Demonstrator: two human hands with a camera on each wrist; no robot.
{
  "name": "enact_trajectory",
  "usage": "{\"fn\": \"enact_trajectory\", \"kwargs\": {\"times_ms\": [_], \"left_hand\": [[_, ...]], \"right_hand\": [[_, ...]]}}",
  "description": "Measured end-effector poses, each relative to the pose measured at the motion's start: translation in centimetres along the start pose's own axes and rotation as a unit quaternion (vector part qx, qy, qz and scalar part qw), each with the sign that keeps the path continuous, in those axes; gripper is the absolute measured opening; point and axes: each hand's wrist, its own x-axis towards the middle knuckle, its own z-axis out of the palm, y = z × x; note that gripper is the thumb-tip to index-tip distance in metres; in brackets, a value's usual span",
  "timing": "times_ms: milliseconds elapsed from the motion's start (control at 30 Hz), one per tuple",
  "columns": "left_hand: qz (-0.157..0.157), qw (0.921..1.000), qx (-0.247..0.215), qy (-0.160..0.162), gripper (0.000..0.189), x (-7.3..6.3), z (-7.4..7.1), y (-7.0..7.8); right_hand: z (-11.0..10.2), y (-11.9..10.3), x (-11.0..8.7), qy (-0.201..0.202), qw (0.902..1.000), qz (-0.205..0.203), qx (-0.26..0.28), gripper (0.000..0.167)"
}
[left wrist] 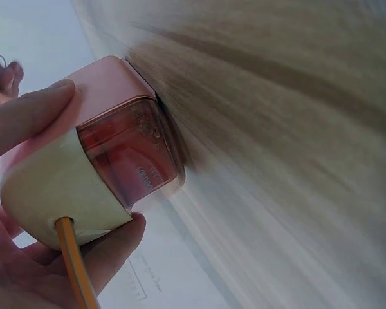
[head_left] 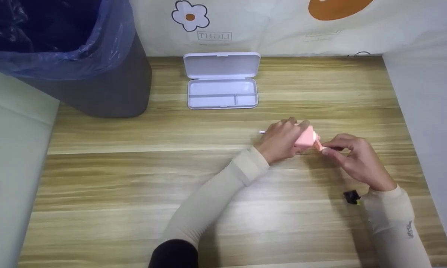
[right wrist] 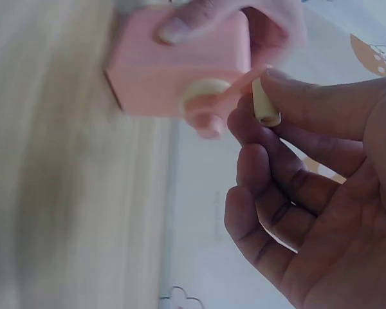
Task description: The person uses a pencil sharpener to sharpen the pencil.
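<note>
A pink and cream crank pencil sharpener point(head_left: 305, 137) is gripped by my left hand point(head_left: 283, 139), its body tilted. In the left wrist view, an orange pencil point(left wrist: 76, 264) sticks out of the hole in the sharpener's cream front, and shavings show behind its clear drawer point(left wrist: 135, 151). My right hand point(head_left: 357, 158) pinches the cream knob point(right wrist: 265, 106) of the pink crank handle point(right wrist: 241, 82) between thumb and forefinger. The other right fingers are loosely bent in the right wrist view.
An open lavender pencil case point(head_left: 223, 100) lies at the back of the wooden table point(head_left: 134, 178). A grey bin point(head_left: 112, 93) with a blue liner stands at the back left. A small black object point(head_left: 351, 197) lies beside the right sleeve.
</note>
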Motion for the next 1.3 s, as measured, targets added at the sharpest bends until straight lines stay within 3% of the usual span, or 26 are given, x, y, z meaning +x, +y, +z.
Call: {"fn": "enact_trajectory", "kwargs": {"times_ms": [367,733,1300], "left_hand": [[0.004,1.0000,0.004,0.001,0.059,0.0,0.0,-0.1],[0.003,0.9999,-0.012,0.000,0.058,-0.1,0.0,0.0],[-0.001,1.0000,-0.005,-0.001,0.063,0.0,0.0,-0.1]], "right_hand": [[-1.1,0.5,2.1,0.033,0.9989,-0.033,0.006,0.011],[-0.7,1.4,4.5,0.054,0.9985,-0.003,-0.003,0.009],[1.0,3.9,6.2,0.001,0.9992,0.031,-0.025,0.011]]}}
